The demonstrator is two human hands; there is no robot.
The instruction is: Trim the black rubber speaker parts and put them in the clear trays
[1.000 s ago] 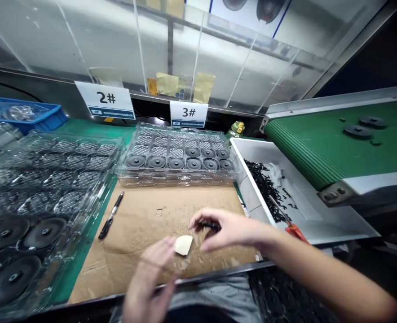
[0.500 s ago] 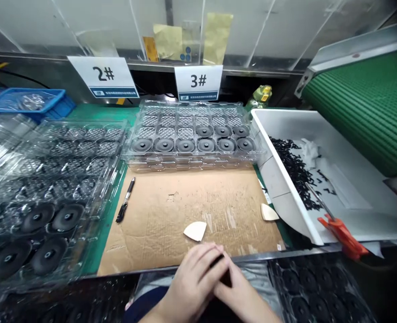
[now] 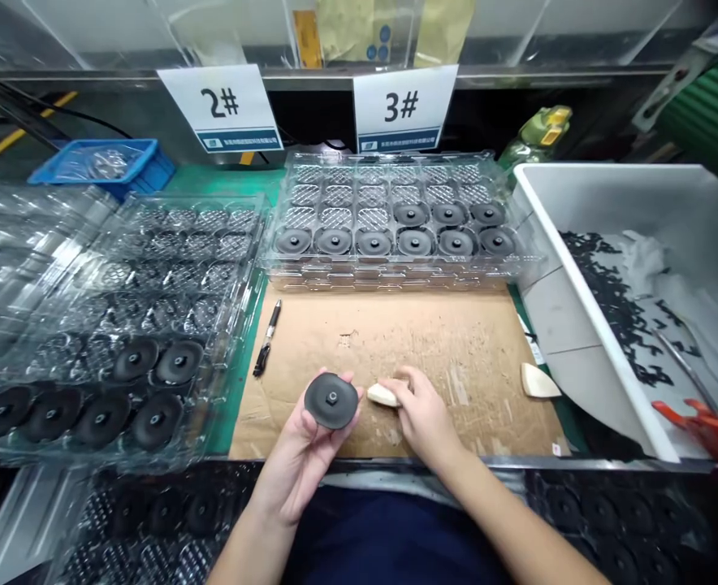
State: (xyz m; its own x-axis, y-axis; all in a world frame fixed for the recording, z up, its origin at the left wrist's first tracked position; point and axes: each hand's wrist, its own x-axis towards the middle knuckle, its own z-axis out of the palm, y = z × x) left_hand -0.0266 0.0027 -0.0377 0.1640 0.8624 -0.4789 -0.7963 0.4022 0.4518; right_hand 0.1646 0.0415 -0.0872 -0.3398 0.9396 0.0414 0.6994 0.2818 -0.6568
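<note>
My left hand (image 3: 301, 443) holds a round black disc (image 3: 330, 400) with a small hub in its middle, face up, over the near edge of a brown cardboard sheet (image 3: 456, 349). My right hand (image 3: 420, 414) rests on the cardboard just to the right, its fingers closed on a small cream wedge-shaped piece (image 3: 383, 396). A second cream wedge (image 3: 538, 381) lies at the cardboard's right edge. Beyond the cardboard stands a clear plastic tray (image 3: 389, 215) under the "3#" sign, with black discs in its front row and part of the second.
Clear trays with black discs (image 3: 121, 325) are stacked on the left. A black pen (image 3: 267, 338) lies at the cardboard's left edge. A white bin (image 3: 584, 268) with black scraps and orange-handled tongs (image 3: 712, 418) stands at the right. A blue bin (image 3: 103, 162) sits at the back left.
Both hands were clasped together at the table's near edge. Now they have parted: the left holds up a black disc and the right has closed on the cream wedge. The camera tilted down.
</note>
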